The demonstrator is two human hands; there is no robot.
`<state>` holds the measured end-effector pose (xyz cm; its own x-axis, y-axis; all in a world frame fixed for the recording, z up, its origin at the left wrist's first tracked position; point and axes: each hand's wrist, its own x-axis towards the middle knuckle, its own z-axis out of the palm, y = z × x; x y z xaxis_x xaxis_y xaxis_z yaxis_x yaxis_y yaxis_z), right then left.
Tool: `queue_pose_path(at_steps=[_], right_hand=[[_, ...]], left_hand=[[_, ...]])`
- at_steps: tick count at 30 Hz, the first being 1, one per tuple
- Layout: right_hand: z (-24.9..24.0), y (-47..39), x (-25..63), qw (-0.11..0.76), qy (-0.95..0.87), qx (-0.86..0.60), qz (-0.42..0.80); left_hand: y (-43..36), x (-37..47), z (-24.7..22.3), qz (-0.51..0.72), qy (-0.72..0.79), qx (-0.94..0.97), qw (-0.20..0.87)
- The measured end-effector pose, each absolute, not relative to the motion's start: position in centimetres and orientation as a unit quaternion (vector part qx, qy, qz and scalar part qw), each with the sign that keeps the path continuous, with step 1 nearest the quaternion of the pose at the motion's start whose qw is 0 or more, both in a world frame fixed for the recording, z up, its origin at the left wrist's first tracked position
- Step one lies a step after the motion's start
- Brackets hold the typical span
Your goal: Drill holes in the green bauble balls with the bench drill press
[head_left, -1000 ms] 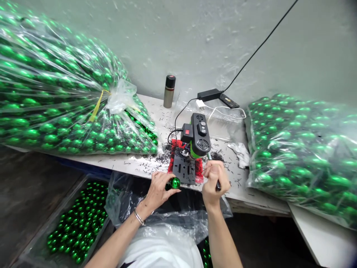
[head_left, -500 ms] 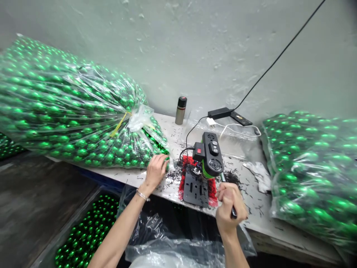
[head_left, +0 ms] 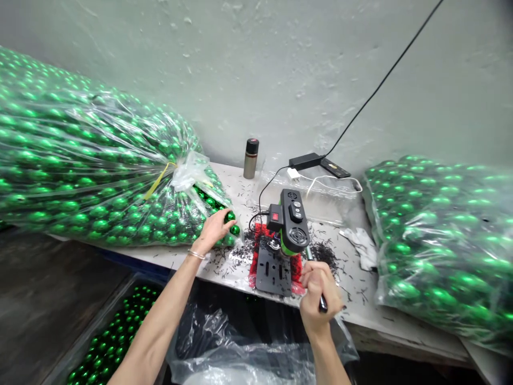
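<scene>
At the mouth of a clear plastic bag (head_left: 120,176) full of shiny green balls, my left hand (head_left: 214,229) has its thumb and forefinger bent around a green ball (head_left: 230,216). Another green ball (head_left: 234,230) sits just below the fingertips. My right hand (head_left: 320,291) is wrapped around the black-tipped lever (head_left: 323,305) of a small black-and-green machine (head_left: 295,219). That machine stands on a slotted black base plate (head_left: 274,270), over a red mat (head_left: 253,275). Nothing I can make out sits on the plate's front part.
A second bag of green balls (head_left: 436,251) lies at the right. Behind stand a dark-capped bottle (head_left: 250,159) and a black power adapter (head_left: 306,161). Small black bits (head_left: 324,254) litter the table, near a white glove (head_left: 360,247). Below left, a lined container holds green balls (head_left: 116,334).
The view has shifted slightly right. My left hand has moved up a little at the bag's mouth, and green balls now show by its fingertips. My right hand stays on the lever.
</scene>
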<state>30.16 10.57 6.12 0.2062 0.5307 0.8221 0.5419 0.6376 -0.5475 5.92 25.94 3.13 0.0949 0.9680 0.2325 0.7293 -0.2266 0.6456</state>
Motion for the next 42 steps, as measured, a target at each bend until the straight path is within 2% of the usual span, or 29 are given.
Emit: queue_pose_path(at_steps=[3,5,8,12,16,23,31,37,42], right_hand=[[6.1,10.6,30.0,0.651,-0.626,-0.429,-0.016],[6.0,10.6,30.0,0.652,-0.622,-0.433,-0.019],[5.9,10.6,30.1,0.648,-0.623,-0.438,-0.014],[6.1,10.5,30.2,0.643,-0.630,-0.435,-0.006],[6.8,10.6,30.1,0.639,-0.630,-0.440,-0.006],[7.0,10.4,30.3,0.626,-0.643,-0.441,-0.007],[6.6,10.4,30.4,0.627,-0.647,-0.433,-0.006],[6.4,10.2,30.4,0.621,-0.651,-0.437,0.003],[3.6,10.6,30.9,0.601,-0.684,-0.411,-0.041]], left_hand=[[23.0,6.1,3.4,0.450,0.521,0.552,0.471],[21.0,6.7,3.1,0.484,0.463,0.439,0.599],[18.5,8.4,2.3,0.490,0.426,0.327,0.686],[16.6,11.4,0.6,0.473,0.425,0.280,0.719],[16.0,14.6,-1.1,0.470,0.448,0.323,0.688],[15.4,17.5,-2.6,0.483,0.483,0.539,0.493],[15.0,17.2,-3.8,0.419,0.521,0.676,0.310],[15.5,17.6,-4.3,0.402,0.489,0.731,0.254],[15.6,17.5,-4.4,0.406,0.488,0.734,0.240]])
